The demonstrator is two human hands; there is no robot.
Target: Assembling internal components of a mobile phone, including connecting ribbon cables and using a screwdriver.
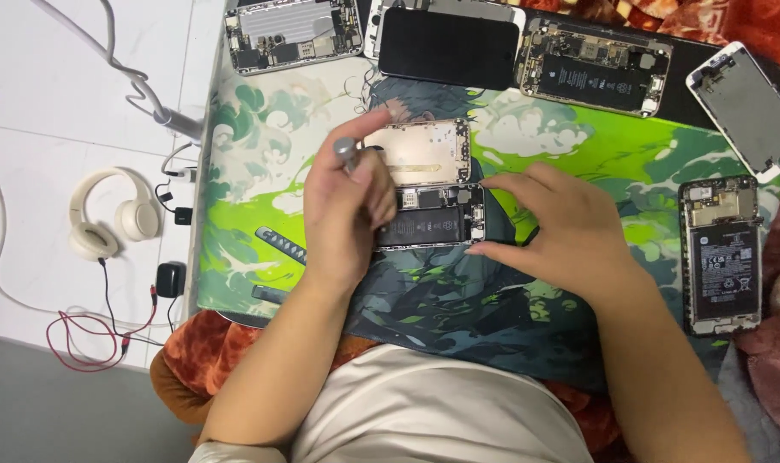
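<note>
Your left hand [345, 210] has its grip clenched around a small metal-tipped screwdriver [348, 153], whose grey cap pokes up above your fingers; the tip itself is hidden behind the hand. It works at the left end of an opened phone [433, 216] lying in the middle of the green and teal printed mat [527, 141] on the desk, its dark battery and circuit parts exposed. The phone's hinged-up gold back plate [417, 152] stands just behind it. Your right hand [563, 227] has its grip released: fingers spread flat, fingertips touching the right end of the phone. Along the far edge of the mat lie several other dismantled phones [594, 75], and one more opened phone [721, 255] sits at the right. On the white floor to the left rest cream headphones [115, 219] and red wires [85, 339].
</note>
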